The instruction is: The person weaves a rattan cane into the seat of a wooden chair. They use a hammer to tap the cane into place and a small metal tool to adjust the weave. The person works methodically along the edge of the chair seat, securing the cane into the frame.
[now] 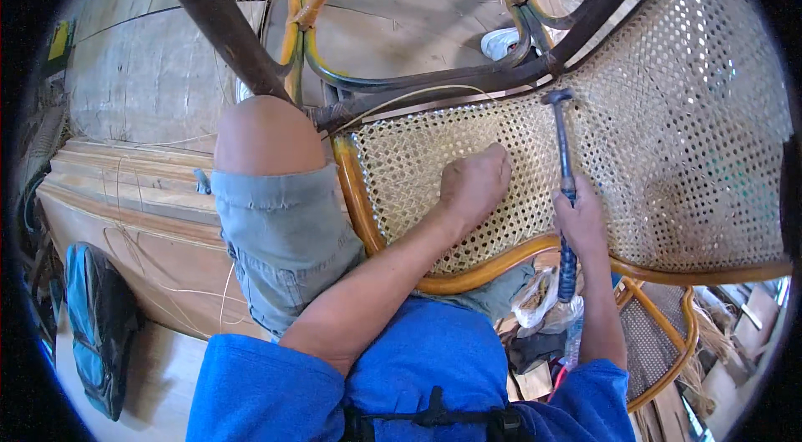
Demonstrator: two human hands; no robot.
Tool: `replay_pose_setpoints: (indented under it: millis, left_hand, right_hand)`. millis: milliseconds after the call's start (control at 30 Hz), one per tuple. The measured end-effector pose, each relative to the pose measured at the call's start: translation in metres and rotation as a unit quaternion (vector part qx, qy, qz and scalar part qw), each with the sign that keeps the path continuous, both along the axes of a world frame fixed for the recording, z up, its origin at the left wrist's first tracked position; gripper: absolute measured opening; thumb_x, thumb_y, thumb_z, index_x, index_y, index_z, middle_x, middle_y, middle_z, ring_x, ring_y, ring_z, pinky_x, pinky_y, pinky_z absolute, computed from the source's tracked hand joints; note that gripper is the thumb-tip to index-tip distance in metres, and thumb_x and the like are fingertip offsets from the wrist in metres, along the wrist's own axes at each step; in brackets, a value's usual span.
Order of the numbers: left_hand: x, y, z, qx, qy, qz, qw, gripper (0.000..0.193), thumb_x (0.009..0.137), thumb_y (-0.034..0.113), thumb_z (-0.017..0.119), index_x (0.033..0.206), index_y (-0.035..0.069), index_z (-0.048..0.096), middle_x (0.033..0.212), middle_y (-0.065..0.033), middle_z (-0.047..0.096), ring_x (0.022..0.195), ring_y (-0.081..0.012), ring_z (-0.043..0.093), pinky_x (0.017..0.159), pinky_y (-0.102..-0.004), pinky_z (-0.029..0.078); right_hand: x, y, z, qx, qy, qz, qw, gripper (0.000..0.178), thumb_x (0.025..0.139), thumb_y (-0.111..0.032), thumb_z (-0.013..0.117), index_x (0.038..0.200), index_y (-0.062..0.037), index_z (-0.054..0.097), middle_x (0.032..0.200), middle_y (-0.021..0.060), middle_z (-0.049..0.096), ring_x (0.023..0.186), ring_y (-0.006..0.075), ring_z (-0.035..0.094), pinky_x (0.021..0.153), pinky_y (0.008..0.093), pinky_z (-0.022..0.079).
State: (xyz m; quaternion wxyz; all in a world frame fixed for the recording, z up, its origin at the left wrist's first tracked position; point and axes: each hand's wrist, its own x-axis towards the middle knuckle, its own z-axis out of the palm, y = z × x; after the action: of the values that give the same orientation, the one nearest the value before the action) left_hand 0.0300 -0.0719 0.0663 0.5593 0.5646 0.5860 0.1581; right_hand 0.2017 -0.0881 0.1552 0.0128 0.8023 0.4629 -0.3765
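Observation:
A sheet of woven cane webbing (668,133) stretches across a curved rattan chair frame (480,276) in front of me. My right hand (582,212) is wrapped round the dark handle of a hammer (562,137), whose head lies over the webbing near the dark far rail. Over the middle of the webbing, my left hand (478,183) is closed with its fingers curled under; whatever they may hold is hidden. A thin cane strip (409,94) arcs above the far edge, beside the dark rail (434,89).
Stacked plywood boards (134,183) lie on the left, with a blue and black backpack (96,329) below. A white shoe (499,43) shows beyond the far rail. Another cane-panelled frame (652,346) and loose fibres (702,383) are at lower right. My bent knee touches the frame's left side.

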Motion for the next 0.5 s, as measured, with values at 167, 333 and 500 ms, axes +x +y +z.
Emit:
replay_pose_setpoints:
  millis: [167, 333, 500]
  left_hand:
    - [0.003, 0.031, -0.030, -0.066, -0.073, 0.189, 0.977, 0.027, 0.086, 0.023, 0.055, 0.100, -0.001, 0.060, 0.078, -0.0189, 0.064, 0.073, -0.0257, 0.061, 0.068, -0.0369, 0.048]
    - [-0.005, 0.060, -0.045, -0.066, -0.120, 0.279, 0.950, 0.026, 0.086, 0.020, 0.059, 0.099, -0.002, 0.062, 0.071, -0.0069, 0.059, 0.065, -0.0115, 0.051, 0.062, -0.0276, 0.043]
    - [0.000, 0.057, -0.045, -0.033, -0.120, 0.309, 0.943, 0.020, 0.088, 0.017, 0.057, 0.094, -0.001, 0.064, 0.065, -0.0007, 0.055, 0.060, -0.0062, 0.045, 0.054, -0.0231, 0.039]
  right_hand:
    - [0.000, 0.008, -0.020, 0.024, -0.063, 0.084, 0.994, 0.023, 0.086, -0.023, 0.057, 0.096, -0.0030, 0.056, 0.066, 0.0114, 0.055, 0.058, 0.0211, 0.055, 0.055, 0.0358, 0.043]
    - [0.005, 0.007, -0.031, 0.018, -0.013, 0.061, 0.998, 0.025, 0.088, -0.024, 0.055, 0.102, -0.0025, 0.053, 0.063, 0.0111, 0.053, 0.053, 0.0213, 0.052, 0.053, 0.0363, 0.042]
    - [-0.003, 0.015, -0.025, -0.006, -0.026, 0.057, 0.998, 0.023, 0.089, -0.022, 0.054, 0.101, -0.0030, 0.053, 0.063, 0.0115, 0.053, 0.053, 0.0221, 0.052, 0.052, 0.0362, 0.042]
